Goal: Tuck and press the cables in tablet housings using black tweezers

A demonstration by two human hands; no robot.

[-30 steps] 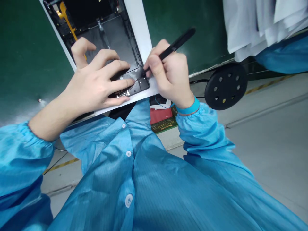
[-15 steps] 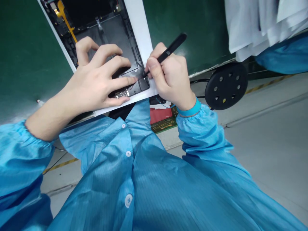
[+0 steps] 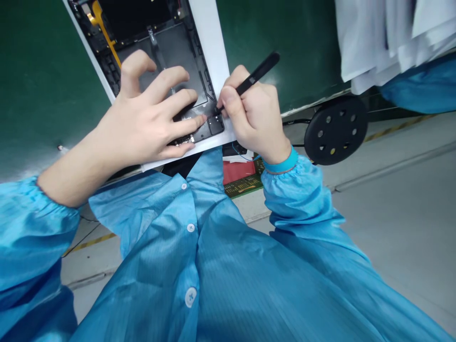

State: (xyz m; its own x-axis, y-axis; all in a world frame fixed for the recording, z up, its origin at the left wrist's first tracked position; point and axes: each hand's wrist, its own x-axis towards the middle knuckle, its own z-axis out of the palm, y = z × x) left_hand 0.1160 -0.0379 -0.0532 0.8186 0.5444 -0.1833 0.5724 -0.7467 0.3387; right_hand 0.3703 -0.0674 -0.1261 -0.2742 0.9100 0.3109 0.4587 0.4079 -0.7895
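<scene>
An opened electronic device (image 3: 178, 45) with a dark chassis lies on a white sheet (image 3: 212, 38) at the table's near edge. Over its lower part my left hand (image 3: 146, 118) rests with fingers spread, the index fingertip near a small black square part (image 3: 214, 124) in the near right corner. My right hand (image 3: 254, 111) is closed in a pen-like grip around black tweezers (image 3: 258, 73). Their tip points down at the chassis beside that corner part; the very tip is hard to make out. An orange flex cable (image 3: 103, 31) runs along the device's left side.
The table has a green top (image 3: 278, 42). White cloth or sheets (image 3: 377, 42) hang at the upper right. A round black stool seat (image 3: 336, 130) with holes stands right of my wrist. Below the edge are a red item (image 3: 238, 172) and a green circuit board (image 3: 244, 186).
The device and both hands appear shifted slightly right and down in the view. My left fingers have lifted and spread a little; the tweezers stay at the same corner.
</scene>
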